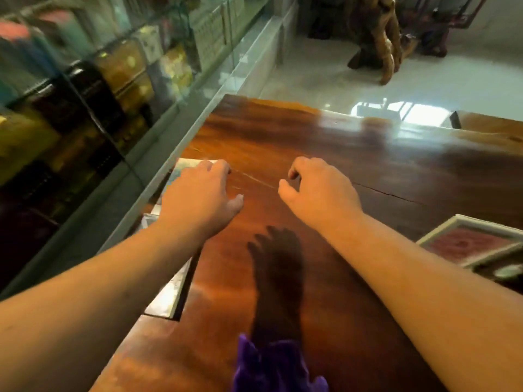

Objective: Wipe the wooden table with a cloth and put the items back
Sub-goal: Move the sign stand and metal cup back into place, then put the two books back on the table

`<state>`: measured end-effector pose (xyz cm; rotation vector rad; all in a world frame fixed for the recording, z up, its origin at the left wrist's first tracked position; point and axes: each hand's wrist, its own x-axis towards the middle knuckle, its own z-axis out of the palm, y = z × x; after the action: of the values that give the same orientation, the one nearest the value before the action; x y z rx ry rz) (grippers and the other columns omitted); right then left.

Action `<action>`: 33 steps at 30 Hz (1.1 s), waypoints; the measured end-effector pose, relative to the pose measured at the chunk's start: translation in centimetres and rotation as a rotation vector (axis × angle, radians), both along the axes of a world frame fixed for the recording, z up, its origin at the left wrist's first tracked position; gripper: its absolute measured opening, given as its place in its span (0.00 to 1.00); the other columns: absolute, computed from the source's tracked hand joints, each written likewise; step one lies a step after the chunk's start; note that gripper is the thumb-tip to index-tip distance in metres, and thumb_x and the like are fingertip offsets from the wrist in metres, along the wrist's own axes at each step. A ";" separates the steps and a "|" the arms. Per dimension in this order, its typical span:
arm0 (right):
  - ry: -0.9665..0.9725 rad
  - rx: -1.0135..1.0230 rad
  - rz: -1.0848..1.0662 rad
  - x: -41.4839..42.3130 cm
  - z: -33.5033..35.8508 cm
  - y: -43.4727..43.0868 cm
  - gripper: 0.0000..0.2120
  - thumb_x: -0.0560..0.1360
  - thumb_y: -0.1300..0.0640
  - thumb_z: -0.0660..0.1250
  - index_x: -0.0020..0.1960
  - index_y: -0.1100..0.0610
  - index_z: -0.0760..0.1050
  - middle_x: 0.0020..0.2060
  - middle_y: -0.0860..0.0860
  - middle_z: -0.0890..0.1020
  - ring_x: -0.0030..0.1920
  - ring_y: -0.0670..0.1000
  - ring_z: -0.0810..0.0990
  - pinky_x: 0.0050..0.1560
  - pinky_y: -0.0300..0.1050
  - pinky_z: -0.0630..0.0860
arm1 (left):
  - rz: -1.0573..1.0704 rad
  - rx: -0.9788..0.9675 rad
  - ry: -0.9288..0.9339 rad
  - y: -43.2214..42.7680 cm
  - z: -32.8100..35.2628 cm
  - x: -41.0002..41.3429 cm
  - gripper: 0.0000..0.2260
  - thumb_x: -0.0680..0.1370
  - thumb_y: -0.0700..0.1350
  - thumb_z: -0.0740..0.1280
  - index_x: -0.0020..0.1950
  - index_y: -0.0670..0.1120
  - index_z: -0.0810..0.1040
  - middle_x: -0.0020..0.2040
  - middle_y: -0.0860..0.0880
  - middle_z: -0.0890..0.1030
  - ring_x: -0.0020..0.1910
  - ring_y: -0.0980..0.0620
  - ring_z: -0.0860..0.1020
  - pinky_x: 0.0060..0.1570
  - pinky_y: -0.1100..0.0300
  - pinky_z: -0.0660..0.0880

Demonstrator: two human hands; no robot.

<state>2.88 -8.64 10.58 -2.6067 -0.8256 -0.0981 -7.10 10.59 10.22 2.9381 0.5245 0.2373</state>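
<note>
At the bottom centre of the frame a crumpled purple cloth (276, 366) lies on the glossy reddish-brown wooden table (325, 154), with neither hand on it. From that I judge the wiping is either finished or paused, and the step in hand is putting items back.

At the right edge, mid-height, a white-framed picture with a dark red panel (469, 244) rests on the table, well apart from both hands.

Further up, the left hand (198, 196) reaches toward the left edge of the table, palm down, fingers spread, its fingertips over the corner of a flat pale printed sheet or booklet (184, 168) that runs along that edge; whether they touch it I cannot tell. The right hand (317, 190) hovers in the middle of the frame above bare wood, fingers curled loosely with thumb and forefinger apart, holding nothing.

The next move probably calls for the left fingers to press or pinch that flat item and slide it into place.

Beyond, at upper left, a glass display case (113, 80) borders the table.
</note>
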 end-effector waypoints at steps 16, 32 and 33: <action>0.779 -0.116 -0.288 -0.5 -13.9 22.1 0.25 0.73 0.34 0.68 0.43 0.58 0.79 0.34 0.55 0.84 0.31 0.56 0.84 0.42 0.55 0.85 | 0.483 -0.415 0.521 15.2 -12.5 -10.3 0.55 0.53 0.82 0.71 0.68 0.47 0.66 0.65 0.44 0.73 0.62 0.39 0.78 0.48 0.47 0.75; 0.674 0.134 -0.252 2.6 -12.6 17.8 0.06 0.82 0.54 0.65 0.59 0.51 0.75 0.61 0.51 0.82 0.44 0.52 0.83 0.25 0.42 0.78 | 0.412 -0.554 0.353 16.4 -13.2 -9.8 0.18 0.77 0.64 0.70 0.53 0.53 0.70 0.45 0.53 0.76 0.40 0.52 0.74 0.39 0.52 0.70; 0.674 0.173 -0.272 3.1 -12.2 15.9 0.06 0.82 0.55 0.65 0.58 0.51 0.74 0.62 0.51 0.82 0.44 0.52 0.83 0.22 0.39 0.75 | 0.405 -0.553 0.288 16.5 -12.8 -9.7 0.16 0.78 0.63 0.69 0.55 0.54 0.71 0.46 0.53 0.76 0.40 0.51 0.73 0.40 0.52 0.69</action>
<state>5.97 7.30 -1.58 -2.3283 -0.2118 0.5745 -16.82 27.13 -2.55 2.3134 1.0335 -0.2569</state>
